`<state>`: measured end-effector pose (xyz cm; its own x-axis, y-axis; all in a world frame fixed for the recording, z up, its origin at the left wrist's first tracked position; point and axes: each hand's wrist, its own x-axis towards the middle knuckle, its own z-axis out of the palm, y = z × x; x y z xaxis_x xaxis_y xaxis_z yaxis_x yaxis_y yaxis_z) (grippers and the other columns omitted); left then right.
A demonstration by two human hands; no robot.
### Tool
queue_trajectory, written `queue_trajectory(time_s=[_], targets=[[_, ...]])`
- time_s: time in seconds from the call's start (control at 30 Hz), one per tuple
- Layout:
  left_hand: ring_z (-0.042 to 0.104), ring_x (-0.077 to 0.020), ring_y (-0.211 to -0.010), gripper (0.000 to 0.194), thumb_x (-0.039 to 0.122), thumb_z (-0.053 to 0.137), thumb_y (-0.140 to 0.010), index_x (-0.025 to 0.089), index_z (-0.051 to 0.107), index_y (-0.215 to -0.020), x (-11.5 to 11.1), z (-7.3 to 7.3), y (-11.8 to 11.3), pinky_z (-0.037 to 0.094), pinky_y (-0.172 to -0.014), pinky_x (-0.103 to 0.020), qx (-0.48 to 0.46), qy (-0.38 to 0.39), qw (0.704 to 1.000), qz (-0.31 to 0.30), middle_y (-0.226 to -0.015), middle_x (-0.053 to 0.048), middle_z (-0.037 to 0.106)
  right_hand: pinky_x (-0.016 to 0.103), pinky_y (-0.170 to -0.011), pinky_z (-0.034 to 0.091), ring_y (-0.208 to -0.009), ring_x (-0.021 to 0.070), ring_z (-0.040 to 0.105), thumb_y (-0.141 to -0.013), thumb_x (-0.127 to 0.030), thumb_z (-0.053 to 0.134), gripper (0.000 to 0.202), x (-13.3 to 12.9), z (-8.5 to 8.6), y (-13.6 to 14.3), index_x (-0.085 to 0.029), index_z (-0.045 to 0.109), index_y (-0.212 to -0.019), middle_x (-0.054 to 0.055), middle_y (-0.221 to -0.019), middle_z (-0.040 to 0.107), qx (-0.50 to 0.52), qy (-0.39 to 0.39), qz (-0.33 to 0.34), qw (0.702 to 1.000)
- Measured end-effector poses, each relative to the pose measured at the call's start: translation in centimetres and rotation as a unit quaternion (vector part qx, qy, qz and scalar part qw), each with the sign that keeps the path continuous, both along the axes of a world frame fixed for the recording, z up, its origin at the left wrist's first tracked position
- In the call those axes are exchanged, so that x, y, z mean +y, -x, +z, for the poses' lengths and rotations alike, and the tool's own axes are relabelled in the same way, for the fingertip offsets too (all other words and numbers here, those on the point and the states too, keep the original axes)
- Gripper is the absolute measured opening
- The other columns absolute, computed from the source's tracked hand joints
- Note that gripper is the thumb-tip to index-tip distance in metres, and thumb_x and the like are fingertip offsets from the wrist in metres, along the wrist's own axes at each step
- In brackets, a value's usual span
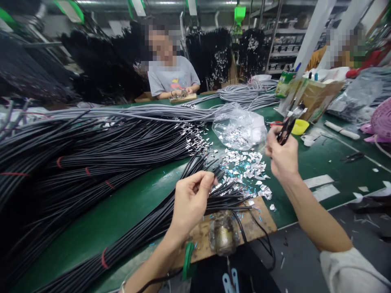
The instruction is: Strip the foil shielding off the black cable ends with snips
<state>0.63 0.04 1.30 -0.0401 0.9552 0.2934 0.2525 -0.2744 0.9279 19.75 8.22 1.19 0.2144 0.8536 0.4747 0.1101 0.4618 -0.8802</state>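
I find the left hand [191,199] above the near bundle of black cables [137,230], thumb and fingertips pressed together; whether a cable end sits in that pinch I cannot tell. The right hand [284,156] is closed around a dark-handled pliers-type tool [287,128], its head pointing up and away from the cables, well apart from the left hand.

The near bundle lies across the green tabletop [91,219], gathered by a red tie [104,258], its ends reaching over a wooden board [200,238]. Beyond those ends lie silver foil scraps [244,160] and blue clippings, with a clear plastic bag [240,126] just behind. Grey cables [146,110] run along the far side; a co-worker [172,77] sits opposite.

In my judgement, the step in hand is preparing the cable ends one at a time, the left hand selecting or steadying while the tool stands off. The next move calls for one end separated from its neighbours, a firm left pinch, and the tool head lined up with the fingertips kept clear.
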Motion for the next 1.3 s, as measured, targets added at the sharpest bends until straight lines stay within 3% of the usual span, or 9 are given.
queue_trajectory(time_s=[0.1,0.23,0.7,0.83,0.93,1.03,1.13,1.23,1.3], targets=[[0.030,-0.0063,-0.041,0.037,0.041,0.051,-0.086,0.014,0.059,-0.062,0.1,-0.1,0.1,0.021,-0.038,-0.020,-0.016,0.014,1.000,0.004,-0.047,0.003,0.038,0.027,-0.051,0.032,-0.053,0.0095,0.040,-0.088,-0.039,0.052,0.026,-0.8,0.3,0.6,-0.019,0.066,-0.079,-0.002,-0.060,0.047,-0.071,0.014,0.100,0.992],[0.032,-0.0065,-0.041,0.035,0.040,0.053,-0.085,0.014,0.060,-0.062,0.2,-0.1,-0.1,0.023,-0.038,-0.020,-0.003,0.000,1.000,0.022,-0.046,0.003,0.040,0.028,-0.060,0.039,-0.067,0.0124,0.053,-0.084,-0.030,0.060,0.017,-3.1,0.8,2.0,-0.019,0.070,-0.090,0.002,-0.075,0.060,-0.153,-0.052,0.187,0.969],[0.046,-0.0075,-0.049,0.021,0.028,0.057,-0.083,0.014,0.064,-0.068,-0.1,-0.5,-0.6,0.034,-0.044,-0.018,0.066,-0.060,0.994,0.067,-0.057,0.002,0.057,0.024,-0.054,0.041,-0.059,0.0100,0.055,-0.075,-0.017,0.065,0.008,-4.0,1.0,2.3,-0.014,0.072,-0.075,0.002,-0.068,0.065,-0.133,-0.100,0.163,0.972],[0.049,-0.0087,-0.055,0.014,0.023,0.059,-0.082,0.015,0.064,-0.072,-0.1,-0.7,-0.6,0.036,-0.049,-0.019,0.088,-0.112,0.988,0.065,-0.063,0.001,0.058,0.021,-0.043,0.033,-0.046,0.0070,0.045,-0.064,-0.020,0.066,0.005,-3.4,0.9,2.1,-0.015,0.068,-0.062,-0.003,-0.052,0.056,-0.020,0.078,0.241,0.967],[0.046,-0.0086,-0.055,0.021,0.022,0.055,-0.085,0.015,0.061,-0.066,0.1,-0.6,-0.4,0.033,-0.050,-0.021,0.114,-0.109,0.987,0.005,-0.060,0.001,0.054,0.018,-0.032,0.015,-0.032,0.0023,0.026,-0.056,-0.023,0.064,0.008,-2.8,0.6,2.2,-0.015,0.061,-0.054,-0.006,-0.040,0.049,0.087,0.295,0.383,0.871],[0.042,-0.0078,-0.053,0.032,0.025,0.047,-0.089,0.014,0.056,-0.060,0.4,-0.4,-0.2,0.031,-0.050,-0.021,0.096,-0.077,0.991,-0.055,-0.057,0.002,0.049,0.017,-0.031,0.009,-0.029,0.0010,0.024,-0.054,-0.023,0.062,0.010,-2.6,0.2,2.5,-0.014,0.059,-0.054,-0.003,-0.043,0.055,0.093,0.373,0.448,0.807],[0.034,-0.0071,-0.048,0.039,0.031,0.043,-0.091,0.015,0.050,-0.056,0.5,-0.3,-0.1,0.026,-0.046,-0.022,0.055,-0.034,0.997,-0.051,-0.051,0.003,0.040,0.017,-0.031,0.015,-0.032,0.0018,0.028,-0.060,-0.024,0.063,0.011,-2.9,0.1,2.8,-0.014,0.064,-0.060,-0.005,-0.044,0.053,0.048,0.305,0.387,0.869],[0.028,-0.0070,-0.045,0.043,0.036,0.043,-0.091,0.016,0.046,-0.054,0.5,-0.3,-0.1,0.022,-0.044,-0.023,0.036,-0.010,0.999,-0.015,-0.048,0.005,0.033,0.018,-0.038,0.029,-0.041,0.0041,0.039,-0.068,-0.024,0.065,0.012,-3.5,0.4,2.7,-0.015,0.071,-0.074,-0.004,-0.052,0.055,-0.014,0.130,0.271,0.954],[0.027,-0.0070,-0.045,0.043,0.038,0.043,-0.090,0.016,0.046,-0.054,0.4,-0.3,-0.2,0.021,-0.043,-0.023,0.036,-0.004,0.999,-0.004,-0.047,0.005,0.032,0.019,-0.044,0.036,-0.050,0.0065,0.047,-0.071,-0.022,0.065,0.015,-3.9,0.6,2.5,-0.016,0.073,-0.082,-0.001,-0.060,0.061,-0.055,0.028,0.231,0.971]])
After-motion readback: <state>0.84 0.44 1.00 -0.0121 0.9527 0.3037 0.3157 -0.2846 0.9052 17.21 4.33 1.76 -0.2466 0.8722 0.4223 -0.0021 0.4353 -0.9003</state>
